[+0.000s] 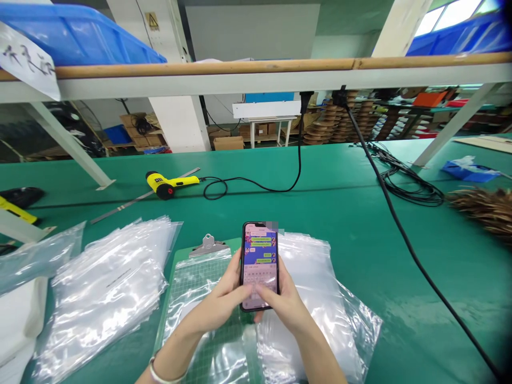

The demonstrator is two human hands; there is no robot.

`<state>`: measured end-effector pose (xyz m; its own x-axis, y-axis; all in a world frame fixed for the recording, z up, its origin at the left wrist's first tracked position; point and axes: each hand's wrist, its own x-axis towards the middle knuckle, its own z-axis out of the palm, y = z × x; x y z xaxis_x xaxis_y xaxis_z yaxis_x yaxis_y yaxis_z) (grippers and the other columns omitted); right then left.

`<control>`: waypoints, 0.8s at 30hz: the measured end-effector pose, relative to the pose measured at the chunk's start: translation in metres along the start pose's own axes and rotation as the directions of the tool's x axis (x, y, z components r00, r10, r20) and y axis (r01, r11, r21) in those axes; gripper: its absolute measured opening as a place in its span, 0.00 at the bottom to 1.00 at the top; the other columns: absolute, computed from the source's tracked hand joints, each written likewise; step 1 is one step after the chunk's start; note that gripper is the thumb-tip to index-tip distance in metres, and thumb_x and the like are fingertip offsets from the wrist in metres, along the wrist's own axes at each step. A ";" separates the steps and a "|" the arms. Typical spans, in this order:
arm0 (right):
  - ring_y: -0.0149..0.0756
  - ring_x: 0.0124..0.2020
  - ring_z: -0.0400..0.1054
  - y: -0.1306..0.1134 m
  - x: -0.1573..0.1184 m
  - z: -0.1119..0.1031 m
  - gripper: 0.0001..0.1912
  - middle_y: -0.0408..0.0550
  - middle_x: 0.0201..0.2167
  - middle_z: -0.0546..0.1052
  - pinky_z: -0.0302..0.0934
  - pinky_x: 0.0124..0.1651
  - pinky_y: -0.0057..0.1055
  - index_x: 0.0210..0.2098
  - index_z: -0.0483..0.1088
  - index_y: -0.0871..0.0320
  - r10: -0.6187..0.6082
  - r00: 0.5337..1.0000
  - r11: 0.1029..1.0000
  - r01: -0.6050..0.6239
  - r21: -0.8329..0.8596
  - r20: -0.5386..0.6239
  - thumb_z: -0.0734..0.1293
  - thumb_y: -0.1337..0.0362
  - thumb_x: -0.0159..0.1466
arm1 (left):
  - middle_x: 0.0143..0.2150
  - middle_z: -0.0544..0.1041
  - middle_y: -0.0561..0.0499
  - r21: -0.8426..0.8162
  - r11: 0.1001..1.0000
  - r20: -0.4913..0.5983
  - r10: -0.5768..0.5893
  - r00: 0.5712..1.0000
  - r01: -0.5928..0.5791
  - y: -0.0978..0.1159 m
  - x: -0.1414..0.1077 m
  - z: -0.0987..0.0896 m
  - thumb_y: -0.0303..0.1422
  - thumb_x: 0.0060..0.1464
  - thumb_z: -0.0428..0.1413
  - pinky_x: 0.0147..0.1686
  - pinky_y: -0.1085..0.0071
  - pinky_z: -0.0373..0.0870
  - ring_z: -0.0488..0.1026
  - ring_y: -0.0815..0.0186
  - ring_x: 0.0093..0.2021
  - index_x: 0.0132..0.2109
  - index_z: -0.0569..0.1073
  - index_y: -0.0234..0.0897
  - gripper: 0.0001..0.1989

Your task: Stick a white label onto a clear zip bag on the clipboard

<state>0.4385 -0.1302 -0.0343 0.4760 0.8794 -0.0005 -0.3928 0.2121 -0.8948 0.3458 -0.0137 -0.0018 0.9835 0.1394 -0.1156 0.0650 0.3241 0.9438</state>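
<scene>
A smartphone [260,250] with a chat and an on-screen keyboard showing is held upright between both hands. My left hand [226,296] grips its left edge, thumb over the keyboard. On the other side my right hand [286,296] wraps the right edge, its thumb also on the keys. Below the phone lies a green clipboard [170,298] with a metal clip [208,244], carrying a clear plastic bag [218,352]. Partly under my right forearm is a stack of clear bags [320,288]. The fingers behind the phone are mostly hidden.
Another stack of clear bags [116,282] lies left on the green table [424,266]. Behind are a yellow heat gun [168,184] and a metal ruler [124,207]. A black cable [394,213] hangs from the shelf rail [256,82] across the right side, near coiled wires [412,186].
</scene>
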 end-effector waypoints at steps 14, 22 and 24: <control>0.42 0.38 0.72 0.006 0.000 -0.007 0.42 0.55 0.51 0.69 0.69 0.25 0.29 0.63 0.42 0.48 -0.028 0.991 0.991 0.010 0.132 0.132 0.69 0.59 0.57 | 0.62 0.60 0.47 0.104 0.995 -0.117 0.015 0.993 -0.003 0.000 0.001 -0.002 0.41 0.51 0.54 0.54 0.71 0.67 0.65 0.65 0.56 0.65 0.41 0.47 0.40; 0.44 0.42 0.71 0.004 -0.001 -0.005 0.38 0.54 0.50 0.69 0.70 0.27 0.29 0.61 0.47 0.48 -0.047 0.990 0.996 0.036 0.080 0.135 0.70 0.60 0.57 | 0.56 0.65 0.40 0.010 1.000 0.008 -0.010 1.000 0.010 0.007 0.001 0.008 0.40 0.46 0.59 0.26 0.79 0.69 0.72 0.71 0.34 0.64 0.22 0.49 0.56; 0.43 0.42 0.71 0.004 -0.002 -0.005 0.37 0.53 0.50 0.69 0.71 0.29 0.30 0.60 0.48 0.48 -0.043 0.988 0.996 0.031 0.083 0.148 0.70 0.61 0.57 | 0.56 0.66 0.40 0.011 1.000 0.007 -0.011 1.000 0.011 0.006 0.001 0.006 0.39 0.46 0.59 0.28 0.78 0.70 0.73 0.70 0.35 0.64 0.23 0.48 0.55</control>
<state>0.4404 -0.1332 -0.0398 0.3706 0.9230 0.1038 -0.4422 0.2736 -0.8542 0.3481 -0.0177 0.0057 0.9838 0.1291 -0.1241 0.0779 0.3158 0.9456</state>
